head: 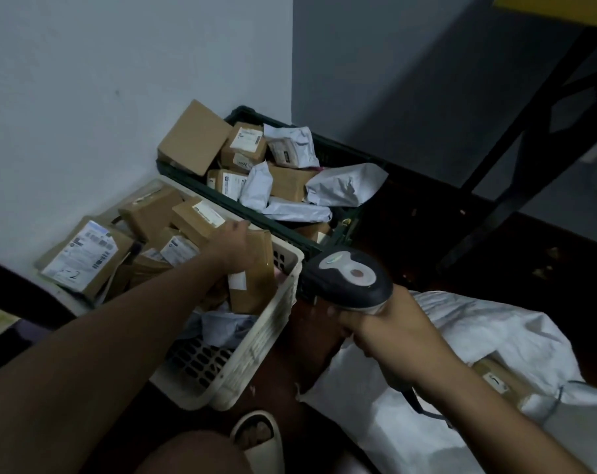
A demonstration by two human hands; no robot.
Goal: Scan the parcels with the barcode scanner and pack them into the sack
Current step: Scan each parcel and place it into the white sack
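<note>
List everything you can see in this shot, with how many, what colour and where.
Cream plastic basket: one, cream, centre-left on the floor.
Dark green plastic crate: one, behind the basket, by the wall.
Brown cardboard parcels: many, brown with white labels, in both the basket and the crate.
White plastic mailer bags: several, white, in the crate.
Black barcode scanner: one, black and grey, held beside the basket.
White woven sack: one, right, a parcel showing inside.
Beige slipper: one, bottom centre.
Left hand: on a brown parcel in the basket.
Right hand: grips the scanner.
</note>
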